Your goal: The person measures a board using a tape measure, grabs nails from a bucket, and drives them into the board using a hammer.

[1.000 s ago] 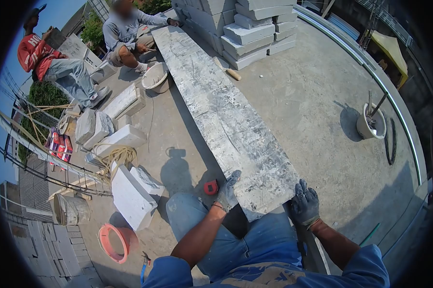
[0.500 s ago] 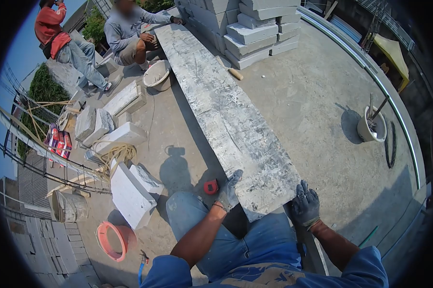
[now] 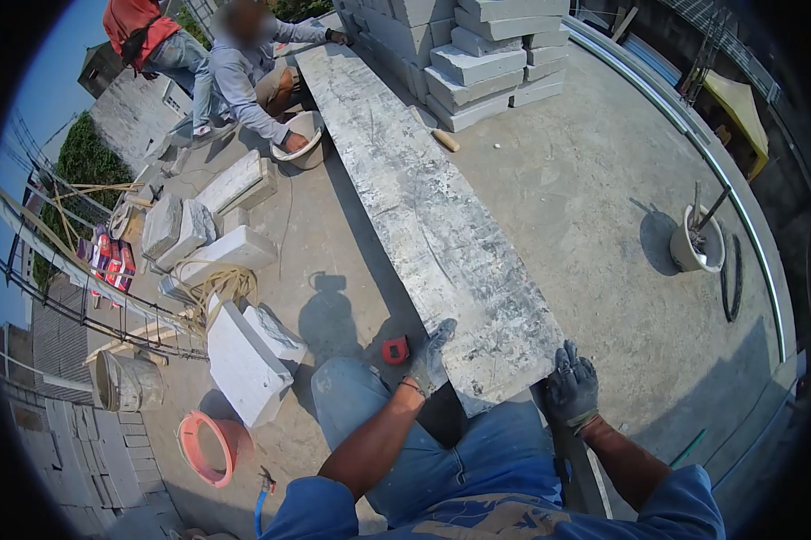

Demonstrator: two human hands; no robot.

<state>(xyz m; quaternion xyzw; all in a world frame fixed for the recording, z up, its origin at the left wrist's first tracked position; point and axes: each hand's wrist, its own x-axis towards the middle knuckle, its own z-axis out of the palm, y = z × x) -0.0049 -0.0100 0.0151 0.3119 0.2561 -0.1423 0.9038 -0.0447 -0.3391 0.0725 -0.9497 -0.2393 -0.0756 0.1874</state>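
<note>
A long, flat board (image 3: pixel 423 216), whitish and stained with grey, stretches from my lap to the far end. My left hand (image 3: pixel 430 358), in a grey work glove, clasps its left edge near the close end, thumb on top and fingers hidden beneath. At the near right corner my gloved right hand (image 3: pixel 573 389) is closed around the edge, fingertips upward. On the floor just left of my left hand lies a red tape measure (image 3: pixel 394 350). A co-worker's hand (image 3: pixel 338 37) rests at the far end of the board.
White blocks (image 3: pixel 477 67) are stacked at the back; more blocks (image 3: pixel 248 364) lie left, beside coiled hose (image 3: pixel 230 286). A pink bucket (image 3: pixel 189 450) stands front left, a tool-filled bucket (image 3: pixel 713 247) right. A crouching co-worker (image 3: pixel 243 90) reaches into another bucket (image 3: pixel 311 155). Another person (image 3: pixel 167 54) stands behind.
The crouching co-worker has leaned forward and lowered one hand into the bucket. The person in red has shifted right. My hands and the board hold their place.
</note>
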